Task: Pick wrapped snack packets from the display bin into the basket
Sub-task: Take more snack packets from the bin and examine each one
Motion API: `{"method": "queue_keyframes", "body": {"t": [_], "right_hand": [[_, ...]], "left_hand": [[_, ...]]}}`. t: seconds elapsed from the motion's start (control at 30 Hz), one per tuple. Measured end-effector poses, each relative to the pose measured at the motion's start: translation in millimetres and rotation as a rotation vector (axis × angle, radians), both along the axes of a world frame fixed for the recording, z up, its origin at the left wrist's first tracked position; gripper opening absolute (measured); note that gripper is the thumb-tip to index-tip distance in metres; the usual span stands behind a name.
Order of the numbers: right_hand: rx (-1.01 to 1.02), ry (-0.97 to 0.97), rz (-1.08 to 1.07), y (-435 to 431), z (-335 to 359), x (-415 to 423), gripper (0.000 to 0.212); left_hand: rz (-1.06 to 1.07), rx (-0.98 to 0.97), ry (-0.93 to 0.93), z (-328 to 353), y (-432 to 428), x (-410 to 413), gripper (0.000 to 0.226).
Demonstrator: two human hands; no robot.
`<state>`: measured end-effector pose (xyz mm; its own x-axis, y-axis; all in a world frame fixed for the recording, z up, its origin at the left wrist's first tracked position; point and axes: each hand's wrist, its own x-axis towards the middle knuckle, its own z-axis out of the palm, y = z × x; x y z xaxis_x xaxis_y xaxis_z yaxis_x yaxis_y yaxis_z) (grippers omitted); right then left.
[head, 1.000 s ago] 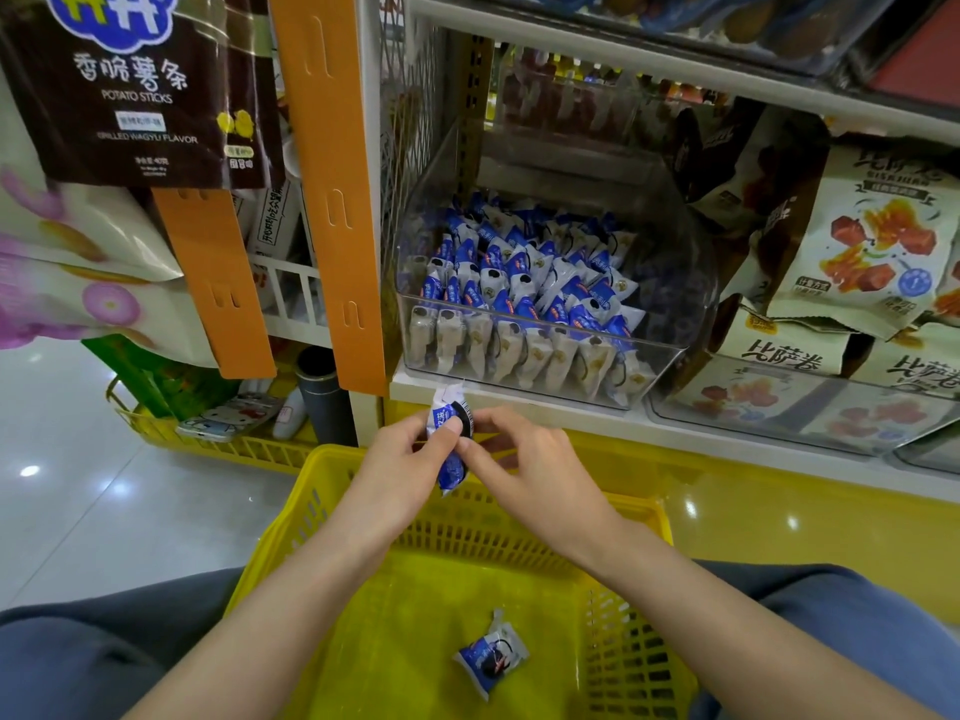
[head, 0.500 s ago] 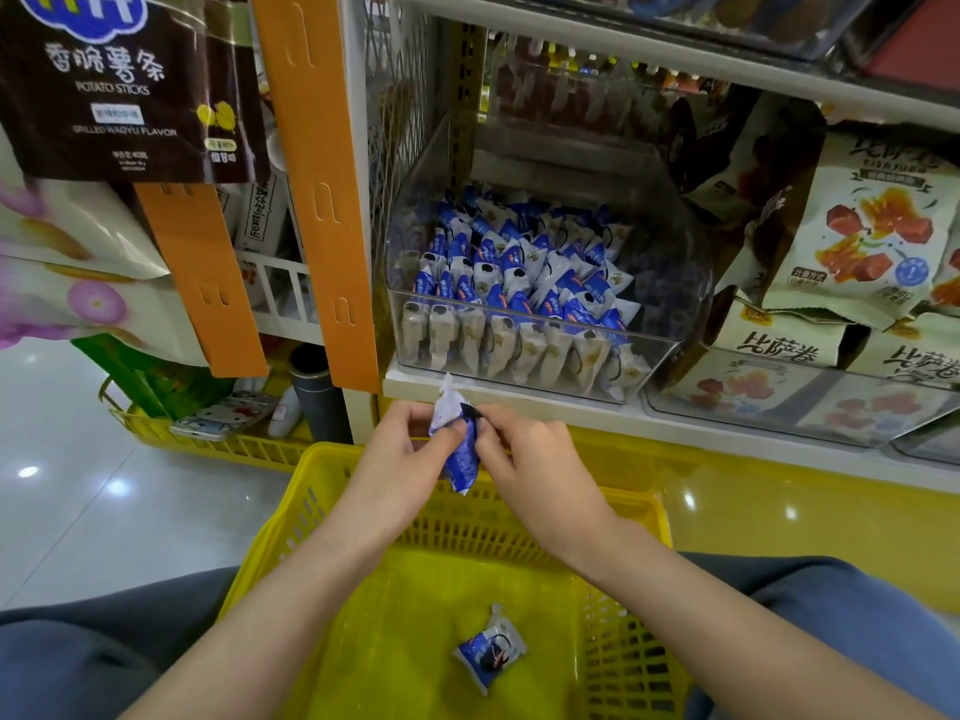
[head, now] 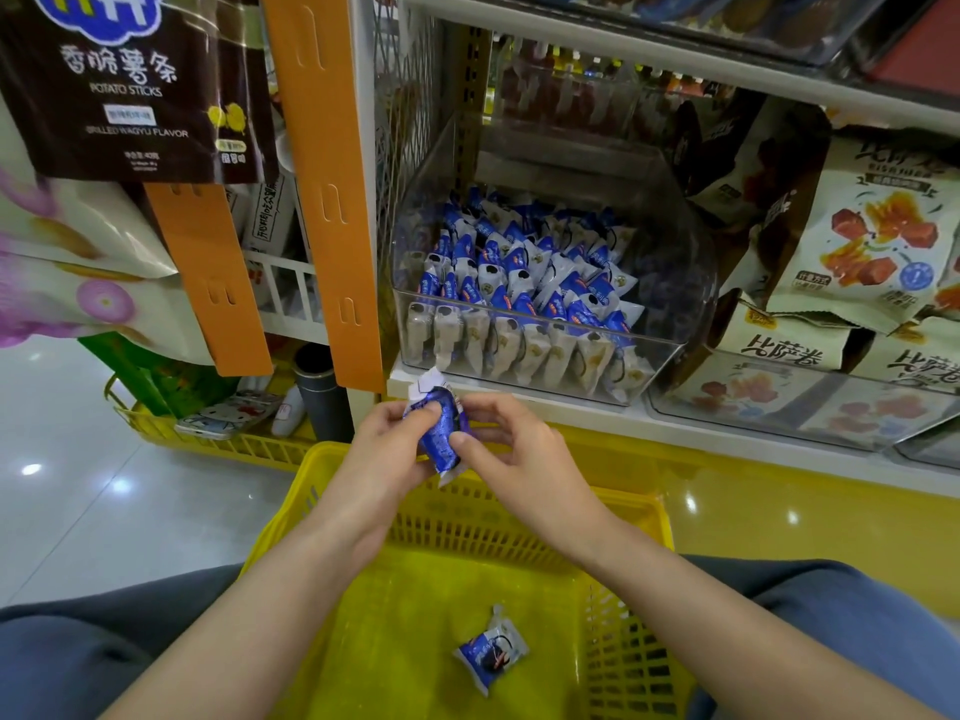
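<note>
A blue-and-white wrapped snack packet [head: 440, 433] is held above the far rim of the yellow basket [head: 524, 517]. My left hand [head: 379, 459] pinches its left side and my right hand [head: 514, 454] pinches its right side with thumb and fingers. One more such packet [head: 491, 649] lies on the basket floor, near the right. The clear display bin [head: 675, 283] on the white shelf just beyond my hands holds several rows of the same packets.
An orange shelf upright [head: 322, 189] stands left of the bin. Bags of snacks [head: 878, 236] fill the shelf to the right. A second yellow basket [head: 208, 439] with a phone and a dark flask [head: 322, 392] sits on the floor at left. My knees flank the basket.
The packet has been turned between both hands, its blue side now facing me. Both hands stay over the basket's far rim.
</note>
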<state>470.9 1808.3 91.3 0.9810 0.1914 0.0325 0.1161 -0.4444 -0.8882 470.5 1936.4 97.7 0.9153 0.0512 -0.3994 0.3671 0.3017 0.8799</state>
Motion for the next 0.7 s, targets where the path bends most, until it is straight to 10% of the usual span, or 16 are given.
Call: {"method": "queue_keyframes", "body": {"t": [0.27, 0.47, 0.7], "right_hand": [[-0.043, -0.012, -0.152, -4, 4, 6, 0.048], [0.228, 0.192, -0.107, -6, 9, 8, 0.008], [0.481, 0.254, -0.200, -8, 15, 10, 0.024]], "left_hand": [[-0.058, -0.023, -0.022, -2, -2, 0, 0.013], [-0.086, 0.035, -0.068, -4, 1, 0, 0.021], [-0.082, 0.027, -0.110, -5, -2, 0, 0.027]]}}
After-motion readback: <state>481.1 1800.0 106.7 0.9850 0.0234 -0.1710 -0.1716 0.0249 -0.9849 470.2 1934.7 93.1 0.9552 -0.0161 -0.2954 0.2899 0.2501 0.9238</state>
